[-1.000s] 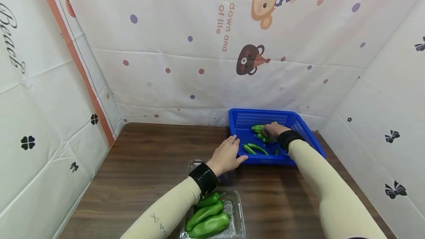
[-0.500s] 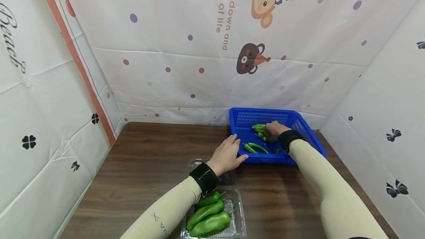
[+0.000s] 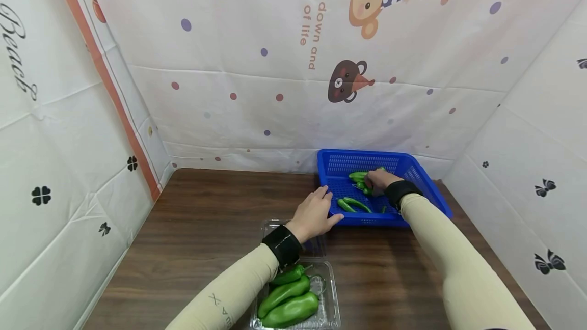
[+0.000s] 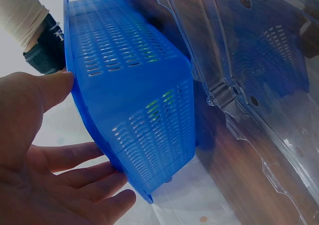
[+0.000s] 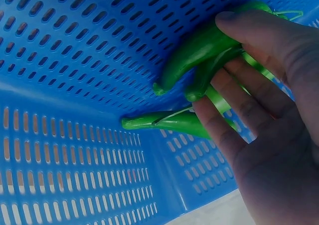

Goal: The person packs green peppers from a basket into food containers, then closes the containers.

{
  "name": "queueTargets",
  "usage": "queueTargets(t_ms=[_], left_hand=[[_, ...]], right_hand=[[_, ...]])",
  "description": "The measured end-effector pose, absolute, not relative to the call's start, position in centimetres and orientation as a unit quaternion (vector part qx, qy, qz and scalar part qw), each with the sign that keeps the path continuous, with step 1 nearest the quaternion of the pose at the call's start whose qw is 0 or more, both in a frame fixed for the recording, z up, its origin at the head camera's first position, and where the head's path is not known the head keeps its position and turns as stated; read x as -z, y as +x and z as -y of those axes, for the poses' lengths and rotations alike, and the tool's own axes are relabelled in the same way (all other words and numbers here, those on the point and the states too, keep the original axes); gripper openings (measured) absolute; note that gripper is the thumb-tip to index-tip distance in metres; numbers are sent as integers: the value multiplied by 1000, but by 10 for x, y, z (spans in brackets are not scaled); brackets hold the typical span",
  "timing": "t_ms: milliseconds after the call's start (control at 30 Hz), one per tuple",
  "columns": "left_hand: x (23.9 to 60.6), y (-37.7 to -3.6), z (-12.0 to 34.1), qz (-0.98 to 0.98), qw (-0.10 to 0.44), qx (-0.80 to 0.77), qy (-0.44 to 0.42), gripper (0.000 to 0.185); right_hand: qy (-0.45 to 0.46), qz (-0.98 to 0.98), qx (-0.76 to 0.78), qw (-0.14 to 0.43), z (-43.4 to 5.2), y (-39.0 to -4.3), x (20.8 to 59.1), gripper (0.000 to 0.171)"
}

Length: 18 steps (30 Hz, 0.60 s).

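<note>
Both hands at blue basket (image 3: 415,173) on desk (image 3: 206,218).
Right hand (image 5: 269,110) inside basket, fingers closing round green peppers (image 5: 194,60); left hand (image 3: 314,214) open, steadying near corner.

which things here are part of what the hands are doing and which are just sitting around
In use:
- blue perforated plastic basket, steadied at its near-left corner by the left hand
- small green peppers in the basket, under the right hand
- clear plastic clamshell tray holding larger green peppers

Lying about:
- brown wooden table
- white cartoon-printed backdrop
</note>
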<state>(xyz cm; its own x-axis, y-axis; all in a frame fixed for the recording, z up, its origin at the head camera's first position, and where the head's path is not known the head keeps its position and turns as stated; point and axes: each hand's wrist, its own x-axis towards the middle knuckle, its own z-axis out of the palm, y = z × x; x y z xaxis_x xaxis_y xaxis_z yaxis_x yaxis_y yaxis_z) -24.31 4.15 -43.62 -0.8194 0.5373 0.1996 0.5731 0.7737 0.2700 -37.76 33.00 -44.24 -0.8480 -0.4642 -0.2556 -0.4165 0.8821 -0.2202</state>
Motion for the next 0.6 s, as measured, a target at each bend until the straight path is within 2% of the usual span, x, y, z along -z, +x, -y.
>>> queueTargets(t_ms=[333,600], left_hand=[[435,-241,-41,941,50,160,-295,67],[435,-241,-41,939,54,167,-294,67]], right_hand=[[-229,-958,86,152,-337,-382,448,33],[-225,-959,84,152,-336,-380,449,29]])
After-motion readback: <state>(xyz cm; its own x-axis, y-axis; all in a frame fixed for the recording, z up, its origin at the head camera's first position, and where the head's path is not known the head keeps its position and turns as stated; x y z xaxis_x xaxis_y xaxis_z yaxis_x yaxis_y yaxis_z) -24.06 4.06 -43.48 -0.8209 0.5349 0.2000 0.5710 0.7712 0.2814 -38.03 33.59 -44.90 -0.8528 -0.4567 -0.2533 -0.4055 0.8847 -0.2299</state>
